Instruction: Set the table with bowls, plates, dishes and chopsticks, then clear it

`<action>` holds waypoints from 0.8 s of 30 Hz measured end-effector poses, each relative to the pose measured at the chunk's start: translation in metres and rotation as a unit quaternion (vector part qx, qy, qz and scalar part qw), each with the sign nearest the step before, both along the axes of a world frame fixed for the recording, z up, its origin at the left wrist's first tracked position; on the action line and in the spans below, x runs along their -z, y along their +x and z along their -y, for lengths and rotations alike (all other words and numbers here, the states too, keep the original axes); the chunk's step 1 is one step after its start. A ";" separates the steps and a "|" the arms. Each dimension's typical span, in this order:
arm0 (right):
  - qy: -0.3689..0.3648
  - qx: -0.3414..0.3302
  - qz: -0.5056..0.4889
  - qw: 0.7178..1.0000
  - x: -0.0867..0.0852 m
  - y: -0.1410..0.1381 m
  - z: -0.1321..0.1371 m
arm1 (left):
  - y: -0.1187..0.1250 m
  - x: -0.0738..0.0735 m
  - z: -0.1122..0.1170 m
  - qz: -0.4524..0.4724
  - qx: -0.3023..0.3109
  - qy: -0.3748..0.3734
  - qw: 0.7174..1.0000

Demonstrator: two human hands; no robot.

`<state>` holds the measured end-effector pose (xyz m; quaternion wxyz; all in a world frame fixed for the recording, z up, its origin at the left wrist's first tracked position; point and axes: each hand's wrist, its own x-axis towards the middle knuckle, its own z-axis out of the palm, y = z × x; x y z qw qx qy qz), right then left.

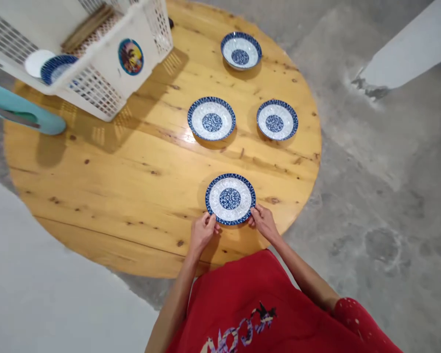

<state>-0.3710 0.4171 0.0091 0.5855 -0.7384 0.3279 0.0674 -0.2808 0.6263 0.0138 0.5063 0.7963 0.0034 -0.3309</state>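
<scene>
Basket (109, 61), white and latticed, stands on our round wooden table (132, 186), and well to the right of it, on our side, is the blue-and-white plate (230, 199) that we have between both hands. Our left hand (203, 230) is curled nearly closed, pinching the plate's rim at the part closer to the basket. Our right hand (263, 220) pinches the same rim at the part farther from the basket, its fingers bent in and gathered at the edge. The plate faces up; we cannot tell whether its base rests fully on the wood.

Three more dishes in the same pattern lie apart from one another, all to the right of the basket. The far dish (240, 56) is about level with it, the middle dish (211, 119) sits a little closer to us than it does, and the right-hand dish (277, 120) is the farthest from it. Inside the basket we see a white round item (38, 63), a blue-rimmed dish (53, 66) and a brown stick-like piece (88, 27). A teal object (43, 117), cut off by the frame, shows just beside the basket on our side.
</scene>
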 end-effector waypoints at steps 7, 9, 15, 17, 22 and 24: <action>0.005 -0.004 -0.011 1.000 0.000 0.005 -0.002 | 0.001 -0.005 0.002 0.005 -0.002 -0.007 1.000; -0.012 -0.031 -0.013 0.999 -0.002 0.004 0.002 | 0.002 -0.003 -0.001 0.011 0.008 -0.001 1.000; -0.149 -0.038 0.013 0.988 -0.007 0.020 0.041 | 0.039 -0.004 -0.018 0.072 0.001 0.072 0.995; -0.156 -0.005 0.033 0.987 -0.007 0.045 0.058 | 0.070 -0.008 -0.017 0.113 -0.032 0.077 0.990; -0.129 0.018 0.099 0.986 -0.002 0.141 0.088 | 0.159 -0.011 0.012 0.183 -0.089 0.085 0.975; -0.093 0.042 0.108 0.989 0.000 0.181 0.092 | 0.188 -0.011 0.030 0.182 -0.106 0.084 0.974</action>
